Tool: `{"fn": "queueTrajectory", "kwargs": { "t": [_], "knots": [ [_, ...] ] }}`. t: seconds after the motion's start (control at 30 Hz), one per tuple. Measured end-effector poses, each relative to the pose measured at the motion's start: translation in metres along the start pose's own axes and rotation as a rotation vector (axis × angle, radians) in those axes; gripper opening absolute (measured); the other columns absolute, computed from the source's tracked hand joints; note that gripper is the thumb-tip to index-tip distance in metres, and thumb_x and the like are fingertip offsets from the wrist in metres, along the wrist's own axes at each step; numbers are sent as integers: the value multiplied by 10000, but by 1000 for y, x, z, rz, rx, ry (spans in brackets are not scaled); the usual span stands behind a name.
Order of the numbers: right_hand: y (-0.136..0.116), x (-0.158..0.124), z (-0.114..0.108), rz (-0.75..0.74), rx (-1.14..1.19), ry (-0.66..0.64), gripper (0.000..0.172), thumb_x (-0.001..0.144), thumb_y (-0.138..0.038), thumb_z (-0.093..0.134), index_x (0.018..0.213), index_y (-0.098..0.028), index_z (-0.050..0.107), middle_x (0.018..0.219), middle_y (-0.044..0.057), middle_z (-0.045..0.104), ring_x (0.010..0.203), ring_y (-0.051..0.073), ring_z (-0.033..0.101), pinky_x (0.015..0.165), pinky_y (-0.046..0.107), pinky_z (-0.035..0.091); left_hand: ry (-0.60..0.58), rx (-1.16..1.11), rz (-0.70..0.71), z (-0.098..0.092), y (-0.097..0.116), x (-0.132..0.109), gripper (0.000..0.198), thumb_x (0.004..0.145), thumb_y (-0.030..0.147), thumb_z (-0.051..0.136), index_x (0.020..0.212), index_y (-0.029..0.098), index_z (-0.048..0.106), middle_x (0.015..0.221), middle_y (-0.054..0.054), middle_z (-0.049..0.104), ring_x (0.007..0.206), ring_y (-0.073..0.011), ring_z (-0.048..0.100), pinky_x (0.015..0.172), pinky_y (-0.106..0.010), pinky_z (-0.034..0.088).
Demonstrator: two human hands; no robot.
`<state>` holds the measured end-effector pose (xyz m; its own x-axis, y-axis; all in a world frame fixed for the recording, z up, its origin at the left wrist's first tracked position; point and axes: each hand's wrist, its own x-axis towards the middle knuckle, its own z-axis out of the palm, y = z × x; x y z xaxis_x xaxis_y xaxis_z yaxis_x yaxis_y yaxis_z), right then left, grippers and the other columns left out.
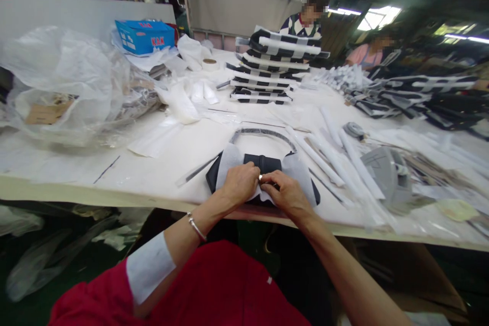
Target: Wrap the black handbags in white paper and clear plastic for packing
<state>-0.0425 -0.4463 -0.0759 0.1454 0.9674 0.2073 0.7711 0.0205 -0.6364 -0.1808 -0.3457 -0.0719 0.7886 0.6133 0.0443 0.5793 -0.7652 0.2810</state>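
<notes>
A black handbag lies at the front edge of the table, its wrapped handle arching away from me. White wrapping sheet covers both sides of the bag. My left hand is closed at the middle of the bag, fingers pinched by a small shiny metal piece. From the other side my right hand pinches at the same spot, thumb and fingertips together. Exactly what lies between the fingertips is too small to make out.
Wrapped black bags stand in a stack at the back. Clear plastic bags and a blue box are on the left. A grey tape dispenser, white strips and a tape roll lie right. Two co-workers are beyond.
</notes>
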Motion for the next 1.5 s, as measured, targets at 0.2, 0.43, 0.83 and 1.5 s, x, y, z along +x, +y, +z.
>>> {"fn": "queueTrajectory", "kwargs": {
  "t": [0.2, 0.43, 0.83, 1.5],
  "knots": [
    [4, -1, 0, 10, 62, 30, 117, 867, -212, 617, 943, -228, 704, 938, 26, 697, 888, 175, 649, 859, 323, 493, 61, 73, -29, -24, -3, -3, 201, 924, 199, 450, 963, 180, 647, 975, -72, 653, 823, -210, 666, 687, -314, 496],
    [3, 0, 0, 26, 59, 19, 137, 858, -211, 601, 938, -220, 712, 963, 38, 696, 886, 181, 651, 864, 334, 493, 393, 429, -297, -85, -99, -93, 449, 863, 138, 440, 1306, 139, 511, 1346, -158, 554, 1078, -278, 616, 814, -363, 488],
    [-38, 14, -79, -149, -404, -321, 664, 756, -473, 754, 1326, -177, 588, 1382, 153, 580, 1242, 331, 564, 1033, 429, 446, 342, 213, 223, -107, -56, -64, 535, 868, 492, 634, 1292, 178, 543, 1401, -142, 554, 1311, -286, 499, 1087, -436, 381],
    [-10, 60, -99, -4, -334, -47, 311, 810, -264, 688, 1119, -229, 705, 1117, 64, 728, 1007, 277, 683, 899, 389, 529, -45, 136, 578, -34, -48, -49, 593, 951, 179, 509, 1495, 313, 314, 1427, -65, 536, 1298, -206, 510, 1091, -368, 342]
  ]
}}
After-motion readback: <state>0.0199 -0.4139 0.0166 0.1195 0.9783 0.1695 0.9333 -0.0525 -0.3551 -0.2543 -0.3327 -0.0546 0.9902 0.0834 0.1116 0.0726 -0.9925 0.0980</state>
